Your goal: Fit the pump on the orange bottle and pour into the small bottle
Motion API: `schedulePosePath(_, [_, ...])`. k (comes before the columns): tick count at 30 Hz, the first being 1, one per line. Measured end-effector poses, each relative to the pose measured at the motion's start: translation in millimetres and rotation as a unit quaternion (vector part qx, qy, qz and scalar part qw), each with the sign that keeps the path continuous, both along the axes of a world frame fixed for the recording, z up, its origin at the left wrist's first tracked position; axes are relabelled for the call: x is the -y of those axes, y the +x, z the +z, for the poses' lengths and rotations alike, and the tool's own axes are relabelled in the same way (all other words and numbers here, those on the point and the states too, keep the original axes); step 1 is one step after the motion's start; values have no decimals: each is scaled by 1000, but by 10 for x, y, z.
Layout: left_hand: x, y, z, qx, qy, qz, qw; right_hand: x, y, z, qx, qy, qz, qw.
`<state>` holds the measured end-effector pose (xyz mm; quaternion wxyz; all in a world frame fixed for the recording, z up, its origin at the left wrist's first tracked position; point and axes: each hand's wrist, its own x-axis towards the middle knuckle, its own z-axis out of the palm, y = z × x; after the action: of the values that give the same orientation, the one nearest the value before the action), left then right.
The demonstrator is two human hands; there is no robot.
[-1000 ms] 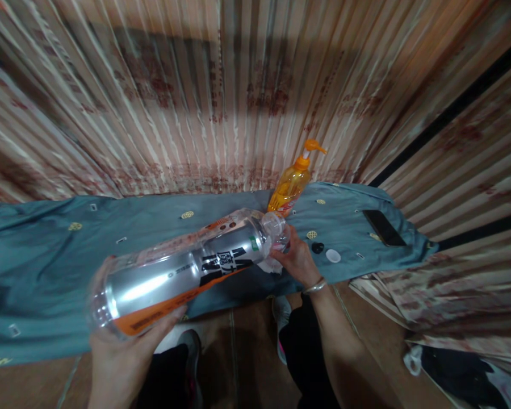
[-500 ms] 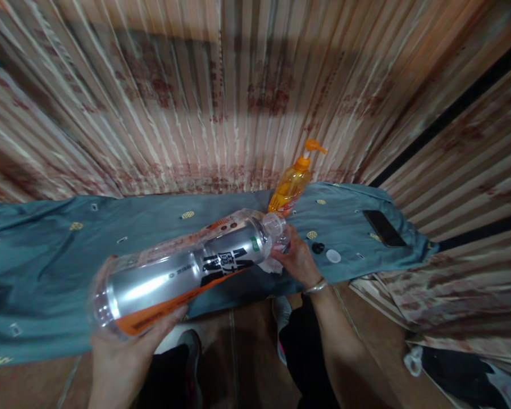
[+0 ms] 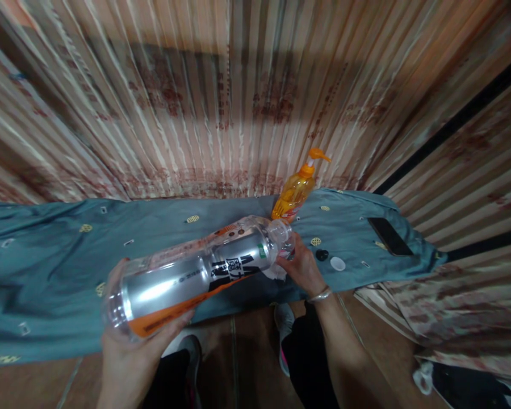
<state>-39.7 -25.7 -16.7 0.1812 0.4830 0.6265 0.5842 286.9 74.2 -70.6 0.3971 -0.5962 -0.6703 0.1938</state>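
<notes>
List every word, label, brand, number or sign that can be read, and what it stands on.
"魔": black, on the silver label of the large bottle; the character beside it may be "力".
Small print on that label and its orange band: too small and blurred.
Label of the pump bottle: too blurred.
Reddish marks on the curtain: can't tell if writing.

Pleated curtains (image 3: 187, 125) above brown tiled floor (image 3: 255, 358)

You work in dim light; glare streaks your silver-labelled plastic bottle (image 3: 191, 281), and broad shadow crosses the slightly soft pleated curtain (image 3: 215, 113) behind it.
</notes>
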Motion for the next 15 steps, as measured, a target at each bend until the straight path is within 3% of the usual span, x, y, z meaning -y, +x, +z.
schedulePosePath(5, [26,167,126,91,-52,20,994,0,-10,-2,-9,-5,-8,1000])
schedulePosePath(15, [27,198,168,93,-54,22,994,23,-9,-14,-19,5,-7,1000])
